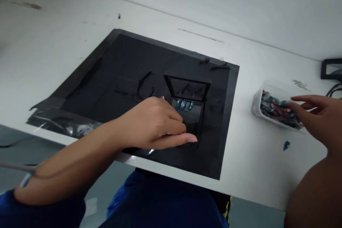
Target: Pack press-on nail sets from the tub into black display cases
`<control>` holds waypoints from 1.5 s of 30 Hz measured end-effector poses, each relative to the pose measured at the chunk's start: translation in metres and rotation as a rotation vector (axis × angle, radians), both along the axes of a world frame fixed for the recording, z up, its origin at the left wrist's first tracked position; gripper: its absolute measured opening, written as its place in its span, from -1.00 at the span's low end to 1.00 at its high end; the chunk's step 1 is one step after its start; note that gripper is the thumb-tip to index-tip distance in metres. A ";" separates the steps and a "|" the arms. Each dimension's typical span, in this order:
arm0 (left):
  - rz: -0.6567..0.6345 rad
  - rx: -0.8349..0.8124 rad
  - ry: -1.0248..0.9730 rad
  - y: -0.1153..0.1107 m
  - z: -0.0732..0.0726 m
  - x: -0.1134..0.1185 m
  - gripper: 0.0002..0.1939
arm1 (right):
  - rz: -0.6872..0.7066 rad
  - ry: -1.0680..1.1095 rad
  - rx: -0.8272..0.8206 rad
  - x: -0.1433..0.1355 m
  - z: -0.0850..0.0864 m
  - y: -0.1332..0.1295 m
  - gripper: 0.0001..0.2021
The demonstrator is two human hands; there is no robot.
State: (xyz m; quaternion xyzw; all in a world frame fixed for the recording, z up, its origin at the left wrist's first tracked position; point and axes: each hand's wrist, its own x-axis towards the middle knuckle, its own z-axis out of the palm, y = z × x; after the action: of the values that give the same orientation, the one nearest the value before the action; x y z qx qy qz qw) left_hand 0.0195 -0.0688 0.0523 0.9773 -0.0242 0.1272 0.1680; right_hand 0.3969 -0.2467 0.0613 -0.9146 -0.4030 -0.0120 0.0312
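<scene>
My left hand rests over the black mat, its fingers curled and its thumb stretched along the near side of a small black case. Whatever may be under those fingers is hidden. The case stands open with its mirrored lid raised. Several teal press-on nails lie in a row along its hinge side. On the right, my right hand reaches over a clear plastic tub full of mixed press-on nails. Its thumb and forefinger close at a teal press-on nail.
The black mat is taped to a white table. A loose teal nail lies on the table in front of the tub. A black-framed object with cables stands at the far right. A white wall rises behind.
</scene>
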 end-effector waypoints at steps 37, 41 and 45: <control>-0.007 -0.075 -0.002 0.000 0.003 -0.004 -0.53 | 0.110 0.407 0.553 -0.026 0.006 0.002 -0.60; -0.014 -0.112 0.022 0.002 0.006 -0.004 -0.39 | 0.214 0.580 0.664 -0.041 0.012 0.007 -0.65; -0.054 -0.061 -0.007 0.001 0.008 -0.005 -0.47 | 0.364 0.772 0.713 -0.058 0.012 0.011 -0.73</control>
State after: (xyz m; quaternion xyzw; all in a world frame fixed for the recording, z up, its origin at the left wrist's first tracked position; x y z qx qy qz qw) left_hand 0.0144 -0.0681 0.0606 0.9702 -0.0473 0.1268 0.2009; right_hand 0.3392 -0.2357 0.0730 -0.7009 -0.4848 0.1941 0.4858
